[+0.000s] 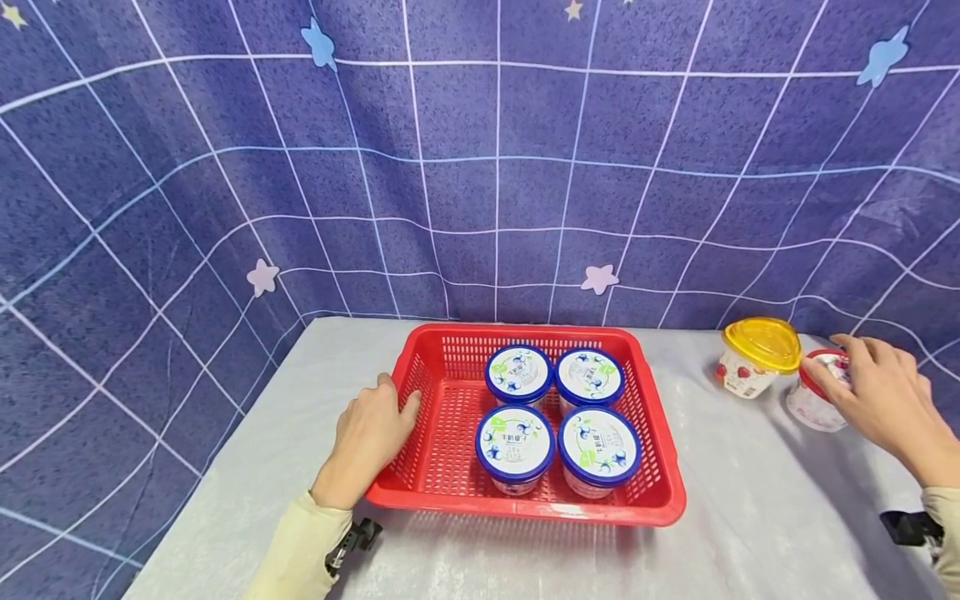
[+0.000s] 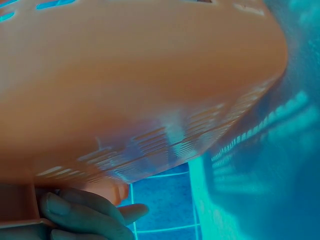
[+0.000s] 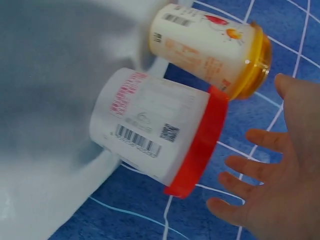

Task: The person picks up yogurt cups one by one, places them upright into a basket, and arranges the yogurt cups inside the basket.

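Note:
A red basket [image 1: 450, 502] holds several blue-lidded cups [image 1: 515, 443], grouped in its middle and right part. My left hand [image 1: 369, 437] grips the basket's left rim; the left wrist view shows its fingers [image 2: 85, 212] curled at the basket's wall [image 2: 125, 100]. At the right, my right hand [image 1: 888, 396] is spread over a red-lidded cup [image 1: 817, 408]. In the right wrist view, the hand [image 3: 270, 175] has parted fingers beside the red lid, with a gap between them and the cup [image 3: 150, 125].
A yellow-lidded cup [image 1: 746, 375] stands just left of the red-lidded one, close to the back edge of the grey-white table [image 1: 720, 517]. Behind the table hangs a blue curtain [image 1: 465, 192] with a grid and stars.

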The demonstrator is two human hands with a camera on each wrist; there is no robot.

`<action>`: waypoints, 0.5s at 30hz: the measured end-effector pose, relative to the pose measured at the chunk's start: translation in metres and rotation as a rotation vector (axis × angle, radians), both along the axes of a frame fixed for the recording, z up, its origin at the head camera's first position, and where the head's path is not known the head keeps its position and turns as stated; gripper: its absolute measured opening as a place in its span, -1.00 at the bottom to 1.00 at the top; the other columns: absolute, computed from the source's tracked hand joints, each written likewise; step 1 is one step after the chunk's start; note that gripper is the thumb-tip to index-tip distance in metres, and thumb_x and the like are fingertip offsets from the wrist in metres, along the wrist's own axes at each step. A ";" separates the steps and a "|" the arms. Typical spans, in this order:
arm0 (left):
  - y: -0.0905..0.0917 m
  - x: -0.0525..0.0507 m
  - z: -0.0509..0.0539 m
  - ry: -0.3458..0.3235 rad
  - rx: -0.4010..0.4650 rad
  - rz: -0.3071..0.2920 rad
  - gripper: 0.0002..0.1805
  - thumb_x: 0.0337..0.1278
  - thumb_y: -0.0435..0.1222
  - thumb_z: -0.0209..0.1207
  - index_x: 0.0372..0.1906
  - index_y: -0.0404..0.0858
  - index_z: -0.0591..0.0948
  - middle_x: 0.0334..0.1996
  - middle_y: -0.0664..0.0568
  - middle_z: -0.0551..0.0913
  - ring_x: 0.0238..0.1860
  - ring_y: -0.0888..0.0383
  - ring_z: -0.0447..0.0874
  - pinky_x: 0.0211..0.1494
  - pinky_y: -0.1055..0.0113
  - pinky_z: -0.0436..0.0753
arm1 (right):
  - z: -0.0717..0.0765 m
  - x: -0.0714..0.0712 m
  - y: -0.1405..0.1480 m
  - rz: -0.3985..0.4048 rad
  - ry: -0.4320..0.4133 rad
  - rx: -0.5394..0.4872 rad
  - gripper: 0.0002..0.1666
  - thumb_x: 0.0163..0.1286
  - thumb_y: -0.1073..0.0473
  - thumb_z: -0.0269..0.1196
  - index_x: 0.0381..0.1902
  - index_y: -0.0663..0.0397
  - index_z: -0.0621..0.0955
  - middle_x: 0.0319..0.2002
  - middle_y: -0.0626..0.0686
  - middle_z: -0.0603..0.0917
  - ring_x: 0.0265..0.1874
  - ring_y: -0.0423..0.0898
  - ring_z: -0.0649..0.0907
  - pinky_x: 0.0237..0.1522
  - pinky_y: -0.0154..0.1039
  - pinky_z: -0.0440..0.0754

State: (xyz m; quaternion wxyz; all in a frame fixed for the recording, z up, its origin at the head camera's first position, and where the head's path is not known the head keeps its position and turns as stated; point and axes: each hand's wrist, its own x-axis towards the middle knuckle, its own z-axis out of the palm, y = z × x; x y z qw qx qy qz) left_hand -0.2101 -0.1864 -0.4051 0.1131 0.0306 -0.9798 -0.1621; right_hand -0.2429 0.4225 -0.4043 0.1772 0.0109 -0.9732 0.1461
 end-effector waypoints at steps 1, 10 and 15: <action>0.000 0.000 0.000 0.000 0.000 -0.001 -0.53 0.31 -0.06 0.14 -0.18 -0.48 0.48 -0.58 -0.23 0.56 -0.59 -0.10 0.62 -0.60 0.06 0.53 | -0.001 -0.001 0.001 -0.002 -0.003 -0.001 -0.20 0.47 -0.22 0.09 0.28 0.38 0.29 0.19 0.60 0.22 0.15 0.66 0.13 -0.07 0.51 0.09; 0.000 0.001 -0.001 -0.002 0.011 -0.005 -0.56 0.32 -0.07 0.14 -0.21 -0.45 0.46 -0.62 -0.17 0.51 -0.64 -0.05 0.59 -0.63 0.11 0.52 | -0.016 -0.009 0.004 -0.050 -0.083 -0.005 -0.23 0.53 -0.29 -0.08 0.31 0.28 0.28 0.23 0.56 0.18 0.21 0.66 0.07 0.02 0.54 0.02; 0.001 0.001 0.000 -0.009 0.005 -0.004 -0.54 0.32 -0.07 0.14 -0.18 -0.47 0.46 -0.61 -0.18 0.52 -0.63 -0.06 0.59 -0.62 0.11 0.53 | -0.031 -0.009 0.006 -0.056 -0.084 0.015 -0.28 0.55 -0.26 -0.09 0.33 0.21 0.23 0.24 0.53 0.14 0.17 0.67 0.09 -0.02 0.55 0.04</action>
